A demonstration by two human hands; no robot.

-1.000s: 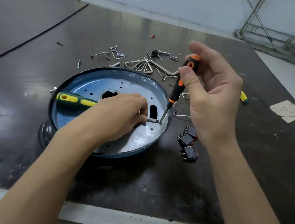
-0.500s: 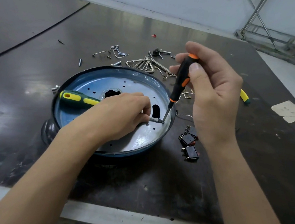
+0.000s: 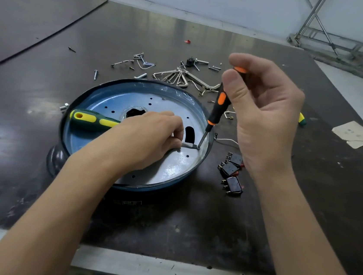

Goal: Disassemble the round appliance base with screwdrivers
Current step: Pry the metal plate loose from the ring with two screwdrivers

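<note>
The right hand [image 3: 266,115] pinched the orange screwdriver [image 3: 219,105], tip on the base [image 3: 112,100]. The left hand [image 3: 146,138] gripped the green screwdriver [image 3: 90,119] inside the base.

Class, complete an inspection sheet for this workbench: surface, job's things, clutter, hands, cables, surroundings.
Surface: dark table, scuffed, pale front edge.
Job's things: round appliance base, blue rim, holed metal plate; green-yellow screwdriver lying in it; orange-black screwdriver, tip down near the rim.
Clutter: loose screws and clips behind the base; three black switches right of it; paper scraps.
Hands: left hand curled over the green-yellow screwdriver's shaft; right hand grips the orange-black screwdriver.
Cables: one thin white wire beside the base.
Surroundings: pale wall, metal frame far right.
</note>
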